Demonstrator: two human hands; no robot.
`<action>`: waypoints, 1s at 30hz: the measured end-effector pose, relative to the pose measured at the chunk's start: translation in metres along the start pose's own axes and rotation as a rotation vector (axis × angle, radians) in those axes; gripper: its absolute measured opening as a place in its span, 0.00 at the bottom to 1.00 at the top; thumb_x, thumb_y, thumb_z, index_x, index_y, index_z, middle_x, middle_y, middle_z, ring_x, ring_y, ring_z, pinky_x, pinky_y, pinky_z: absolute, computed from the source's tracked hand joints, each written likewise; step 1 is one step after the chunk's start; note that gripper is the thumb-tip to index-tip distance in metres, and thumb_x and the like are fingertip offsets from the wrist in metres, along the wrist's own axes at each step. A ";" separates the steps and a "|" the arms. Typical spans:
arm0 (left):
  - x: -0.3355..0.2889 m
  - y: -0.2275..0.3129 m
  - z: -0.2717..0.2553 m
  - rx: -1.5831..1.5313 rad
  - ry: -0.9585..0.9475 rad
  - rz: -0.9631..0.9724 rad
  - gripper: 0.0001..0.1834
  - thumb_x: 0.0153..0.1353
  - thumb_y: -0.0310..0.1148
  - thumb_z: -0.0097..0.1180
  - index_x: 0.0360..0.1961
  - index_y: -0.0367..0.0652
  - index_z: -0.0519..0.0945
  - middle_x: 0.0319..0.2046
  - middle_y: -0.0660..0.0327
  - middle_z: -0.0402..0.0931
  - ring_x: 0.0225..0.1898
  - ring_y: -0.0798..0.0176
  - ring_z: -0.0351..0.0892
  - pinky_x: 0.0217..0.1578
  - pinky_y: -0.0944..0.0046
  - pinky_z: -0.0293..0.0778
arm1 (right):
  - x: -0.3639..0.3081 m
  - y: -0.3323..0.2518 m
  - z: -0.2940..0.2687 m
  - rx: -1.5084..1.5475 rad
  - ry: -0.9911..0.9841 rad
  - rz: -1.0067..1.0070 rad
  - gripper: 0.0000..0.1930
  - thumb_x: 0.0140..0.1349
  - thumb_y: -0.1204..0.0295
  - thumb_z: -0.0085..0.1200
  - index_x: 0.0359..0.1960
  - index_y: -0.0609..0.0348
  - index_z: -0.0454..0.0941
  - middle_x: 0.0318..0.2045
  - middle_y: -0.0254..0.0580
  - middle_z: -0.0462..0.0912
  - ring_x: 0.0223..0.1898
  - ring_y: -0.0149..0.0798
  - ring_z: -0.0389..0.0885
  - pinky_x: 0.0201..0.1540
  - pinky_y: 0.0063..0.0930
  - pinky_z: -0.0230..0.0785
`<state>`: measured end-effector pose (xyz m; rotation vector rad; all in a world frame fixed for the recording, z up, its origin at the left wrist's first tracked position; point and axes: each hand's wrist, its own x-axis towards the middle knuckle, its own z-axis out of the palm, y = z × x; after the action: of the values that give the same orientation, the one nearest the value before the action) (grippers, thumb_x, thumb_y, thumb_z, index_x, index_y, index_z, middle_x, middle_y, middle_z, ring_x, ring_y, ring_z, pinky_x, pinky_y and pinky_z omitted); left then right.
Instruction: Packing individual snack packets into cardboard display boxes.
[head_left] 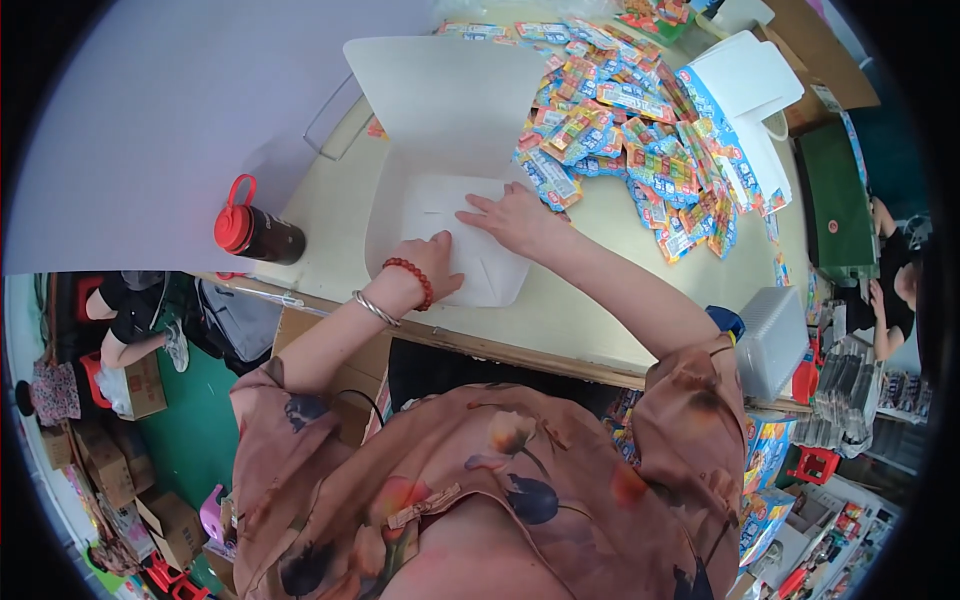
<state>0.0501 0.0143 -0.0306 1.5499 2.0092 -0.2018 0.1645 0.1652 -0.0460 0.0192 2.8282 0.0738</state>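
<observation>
A white cardboard box (400,205) lies on the table in front of me, its tall lid flap (445,85) raised at the far side. My left hand (432,268), with a red bead bracelet and a silver bangle at the wrist, rests on the near part of the box's floor, fingers apart and partly bent. Over the right side of the box, my right hand (512,217) spreads its fingers against the white card. Neither hand grips anything. Slits and fold lines show in the card between them; some of the card is hidden under my palms.
Colourful candy packets (640,150) are heaped right of the box. Beyond them stand printed white cartons (745,85). A dark bottle with a red lid (270,237) stands at the left. Clear plastic trays (772,340) are stacked at the right edge. Other people sit at both sides.
</observation>
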 end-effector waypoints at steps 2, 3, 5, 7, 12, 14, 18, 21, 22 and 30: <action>0.002 -0.003 0.008 0.015 0.043 0.033 0.24 0.62 0.48 0.48 0.41 0.33 0.69 0.31 0.41 0.80 0.34 0.40 0.81 0.38 0.47 0.75 | 0.003 -0.004 0.003 0.041 -0.071 0.066 0.29 0.61 0.75 0.41 0.66 0.37 0.63 0.68 0.38 0.59 0.51 0.54 0.75 0.55 0.45 0.64; 0.002 -0.005 0.010 0.006 0.005 0.053 0.21 0.62 0.45 0.47 0.41 0.33 0.70 0.30 0.42 0.80 0.34 0.40 0.81 0.38 0.47 0.75 | 0.005 -0.008 0.007 0.046 -0.074 0.064 0.29 0.61 0.75 0.41 0.66 0.37 0.63 0.68 0.38 0.59 0.51 0.54 0.75 0.55 0.45 0.64; 0.004 -0.010 0.014 -0.003 -0.034 0.066 0.18 0.62 0.41 0.46 0.40 0.34 0.71 0.30 0.43 0.80 0.34 0.40 0.81 0.38 0.46 0.75 | 0.012 -0.015 0.012 -0.049 -0.092 0.118 0.30 0.61 0.73 0.42 0.67 0.36 0.60 0.69 0.38 0.57 0.55 0.62 0.72 0.58 0.58 0.56; 0.007 -0.015 0.025 -0.005 -0.076 0.141 0.18 0.64 0.42 0.45 0.40 0.34 0.72 0.30 0.44 0.80 0.33 0.41 0.81 0.38 0.46 0.75 | 0.019 -0.019 0.011 -0.048 -0.187 0.143 0.31 0.61 0.70 0.43 0.69 0.35 0.57 0.70 0.38 0.55 0.58 0.65 0.68 0.60 0.62 0.52; 0.031 0.009 0.044 0.044 -0.146 0.114 0.27 0.64 0.52 0.47 0.43 0.32 0.73 0.34 0.44 0.80 0.37 0.41 0.82 0.39 0.49 0.76 | 0.038 -0.032 -0.006 -0.074 -0.550 0.205 0.37 0.60 0.63 0.48 0.72 0.31 0.49 0.73 0.36 0.47 0.65 0.66 0.59 0.62 0.69 0.43; 0.035 0.038 0.036 0.446 -0.330 -0.140 0.35 0.60 0.58 0.51 0.45 0.30 0.74 0.35 0.43 0.80 0.40 0.42 0.82 0.41 0.51 0.77 | 0.042 -0.038 0.003 -0.052 -0.491 0.278 0.36 0.59 0.63 0.50 0.70 0.33 0.53 0.72 0.35 0.51 0.66 0.62 0.59 0.63 0.68 0.44; 0.027 0.005 0.038 0.060 -0.060 0.074 0.38 0.55 0.62 0.55 0.46 0.32 0.75 0.38 0.42 0.80 0.41 0.43 0.82 0.44 0.51 0.76 | -0.001 -0.023 0.000 0.166 -0.007 -0.044 0.13 0.63 0.69 0.47 0.48 0.49 0.77 0.46 0.39 0.78 0.52 0.50 0.73 0.61 0.59 0.57; 0.024 -0.005 0.019 0.093 -0.098 -0.034 0.33 0.54 0.58 0.59 0.43 0.34 0.76 0.39 0.43 0.80 0.42 0.46 0.82 0.44 0.53 0.76 | -0.077 -0.022 -0.030 0.734 0.684 -0.073 0.10 0.56 0.73 0.59 0.40 0.56 0.78 0.36 0.41 0.78 0.43 0.47 0.76 0.48 0.38 0.68; 0.024 -0.008 0.013 0.118 -0.081 -0.043 0.33 0.53 0.58 0.59 0.42 0.35 0.76 0.38 0.44 0.81 0.42 0.45 0.82 0.44 0.52 0.76 | -0.111 -0.018 -0.028 0.703 0.771 0.069 0.09 0.54 0.75 0.60 0.37 0.57 0.78 0.34 0.41 0.79 0.41 0.46 0.76 0.45 0.37 0.68; 0.014 -0.031 -0.019 0.175 0.042 -0.024 0.28 0.61 0.57 0.51 0.42 0.39 0.72 0.33 0.46 0.80 0.37 0.44 0.81 0.38 0.48 0.74 | -0.403 0.004 0.036 0.467 0.739 1.282 0.09 0.52 0.79 0.59 0.36 0.58 0.79 0.34 0.39 0.80 0.37 0.37 0.78 0.38 0.29 0.68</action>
<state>0.0122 0.0253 -0.0296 1.6494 2.0905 -0.3659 0.5594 0.1623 0.0440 2.2321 2.8203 -0.3620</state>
